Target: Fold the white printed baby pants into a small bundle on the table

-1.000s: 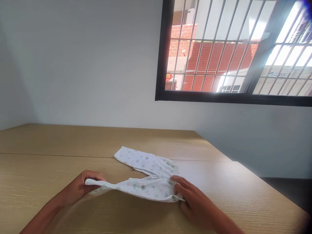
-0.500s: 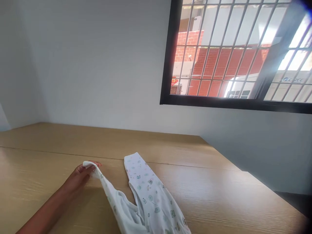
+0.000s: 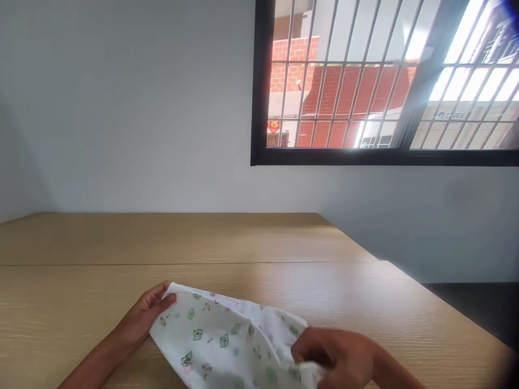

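Note:
White baby pants point(image 3: 219, 340), printed with small green animal faces, spread across the table close to me in the head view. At their upper left end, my left hand point(image 3: 152, 308) pinches the edge between thumb and fingers. On the right, my right hand point(image 3: 340, 356) is closed on a bunched part of the same cloth, its fingers curled inward. Some folds rise between the two hands. The lower part of the pants runs out of the bottom of the view.
A light wooden tabletop point(image 3: 101, 281) with a seam across it reaches back to a grey-white wall point(image 3: 141, 108). A barred, black-framed window point(image 3: 344, 156) is at upper right. The table's right edge slants away, with dark floor point(image 3: 478, 308) beyond.
My right hand has come into view, gripping the cloth. The pants have swung from two separate legs pointing away to lying crosswise between my hands. The view has turned slightly right.

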The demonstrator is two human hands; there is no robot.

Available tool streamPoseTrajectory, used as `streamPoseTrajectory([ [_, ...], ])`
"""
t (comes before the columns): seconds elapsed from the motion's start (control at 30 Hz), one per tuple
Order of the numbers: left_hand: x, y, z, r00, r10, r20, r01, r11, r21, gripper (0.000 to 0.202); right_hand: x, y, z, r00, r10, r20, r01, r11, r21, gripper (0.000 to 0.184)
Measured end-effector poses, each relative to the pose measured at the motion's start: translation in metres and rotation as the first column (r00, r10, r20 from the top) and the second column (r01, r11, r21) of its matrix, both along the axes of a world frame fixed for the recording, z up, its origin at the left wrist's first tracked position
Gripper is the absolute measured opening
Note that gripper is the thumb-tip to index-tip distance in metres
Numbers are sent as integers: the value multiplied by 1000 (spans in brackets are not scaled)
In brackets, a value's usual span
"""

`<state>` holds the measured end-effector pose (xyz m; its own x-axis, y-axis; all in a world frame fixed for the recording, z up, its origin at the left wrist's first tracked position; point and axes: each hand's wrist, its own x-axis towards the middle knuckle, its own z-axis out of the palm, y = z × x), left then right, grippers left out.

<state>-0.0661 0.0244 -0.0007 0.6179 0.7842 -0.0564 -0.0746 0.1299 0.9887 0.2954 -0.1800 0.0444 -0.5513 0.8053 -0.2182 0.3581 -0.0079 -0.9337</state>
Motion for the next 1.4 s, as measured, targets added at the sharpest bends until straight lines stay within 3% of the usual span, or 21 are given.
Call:
streamPoseTrajectory([
  [0.07, 3, -3, -1, 993, -1, -115, 12, 995, 100, 42, 15, 3, 9, 968, -245, -59, 236, 963, -128, 43],
  [0.13, 1, -3, -1, 968, 19, -252, 39, 974, 224, 43, 26, 4, 14, 903, -422, -79, 413, 904, -115, 39],
  [0.2, -4, -2, 0, 947, 29, -320, 65, 958, 280, 43, 31, 5, 16, 856, -508, -96, 501, 861, -88, 39],
  [0.3, -13, 4, -1, 958, -35, -283, 97, 974, 205, 44, 33, 7, 12, 789, -608, -93, 602, 794, -83, 41],
  [0.4, -18, 11, -6, 978, -119, -170, 125, 992, 20, 49, 30, 10, 9, 745, -666, -38, 665, 746, -41, 42],
  [0.47, -19, 13, -8, 982, -127, -137, 122, 992, -44, 53, 26, 11, 8, 722, -690, 46, 686, 723, 78, 39],
  [0.6, -14, 12, -12, 982, -60, -178, 61, 998, -2, 59, 17, 15, 5, 592, -785, 182, 720, 617, 317, 33],
  [0.8, -10, 11, -11, 974, -27, -226, 35, 999, 33, 59, 15, 21, -5, 469, -852, 234, 739, 523, 425, 30],
  [1.13, -13, 8, -17, 941, 73, -330, -27, 989, 142, 42, 20, 20, -11, 404, -867, 292, 706, 498, 503, 33],
  [1.3, -21, 7, -11, 917, 97, -386, -34, 986, 166, 52, 21, 20, -13, 393, -857, 335, 668, 516, 536, 34],
  [1.4, -22, 4, -4, 922, 31, -386, 33, 987, 158, 58, 21, 20, -17, 382, -853, 357, 625, 523, 579, 28],
])
